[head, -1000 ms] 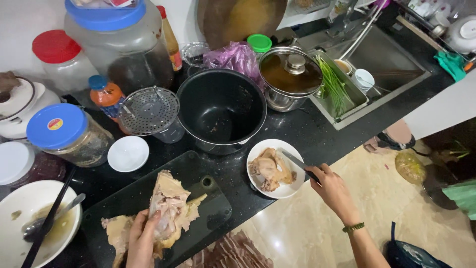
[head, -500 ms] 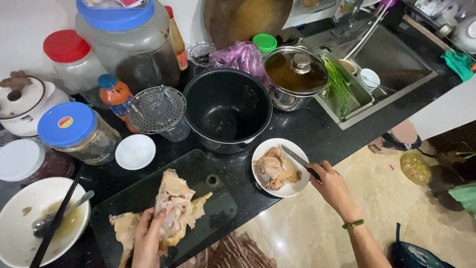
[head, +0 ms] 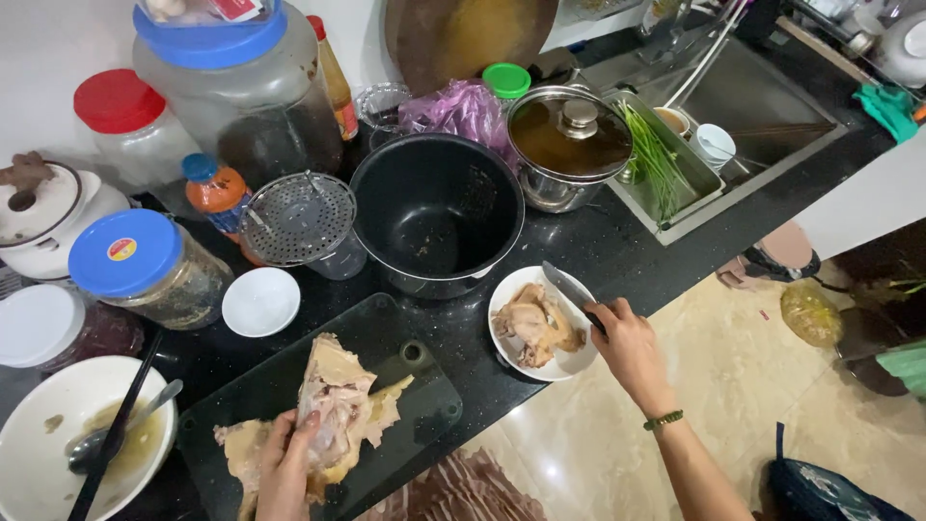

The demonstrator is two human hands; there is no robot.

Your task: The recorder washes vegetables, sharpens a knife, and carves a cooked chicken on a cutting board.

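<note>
A glossy black stone tabletop (head: 617, 246) is running diagonally through a home kitchen, a stainless steel sink (head: 762, 106) sitting sunken at its far end, while beige marbled floor tiles (head: 733, 386) are reflecting soft light below a white wall (head: 39, 48).

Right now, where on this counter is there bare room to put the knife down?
Bare black counter shows between the plate of chicken and the sink tray, and a narrower strip between the cutting board and that plate. The back is crowded: black pot, lidded pot, strainer, jars.
</note>
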